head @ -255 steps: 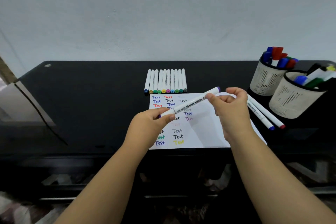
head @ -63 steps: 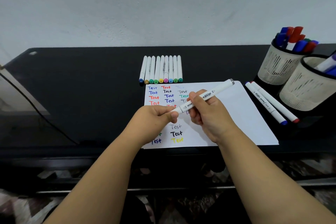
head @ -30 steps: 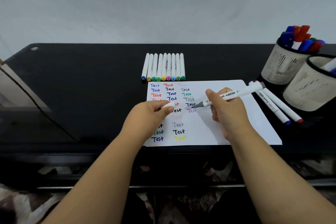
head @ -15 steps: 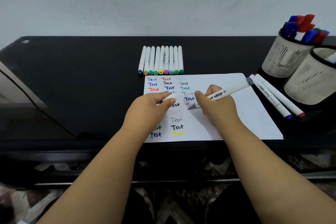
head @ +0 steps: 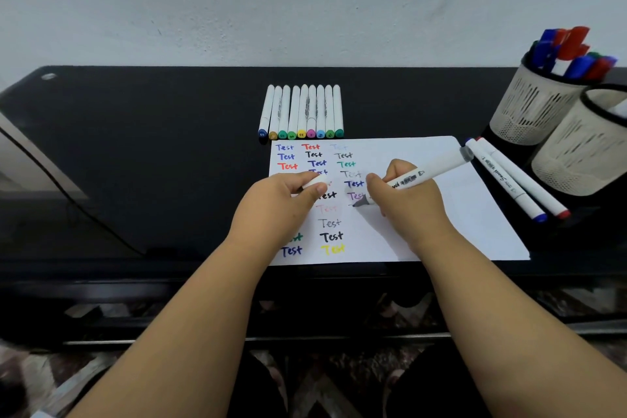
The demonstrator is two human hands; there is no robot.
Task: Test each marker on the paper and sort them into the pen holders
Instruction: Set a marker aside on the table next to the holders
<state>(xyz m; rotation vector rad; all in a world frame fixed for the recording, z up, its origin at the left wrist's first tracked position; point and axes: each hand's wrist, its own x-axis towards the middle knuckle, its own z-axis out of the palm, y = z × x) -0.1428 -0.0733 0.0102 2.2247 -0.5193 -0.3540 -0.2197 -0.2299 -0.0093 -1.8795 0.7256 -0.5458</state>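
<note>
Left of the hands (head: 403, 205) the black surface (head: 152, 153) lies bare. Ahead, a row of markers (head: 302, 112) blocks; to the right, two loose markers (head: 509, 176) and two mesh pen holders (head: 529, 105).

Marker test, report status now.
Right hand grips grey marker, tip on paper. Left hand pinches its cap. Nothing in the way.

Looks like a home desk corner. My black glossy tabletop (head: 152, 153) sits against a plain pale wall (head: 271, 3); two mesh pen holders (head: 529, 105) stand at my right; patterned floor covering (head: 322, 383) shows below.
</note>
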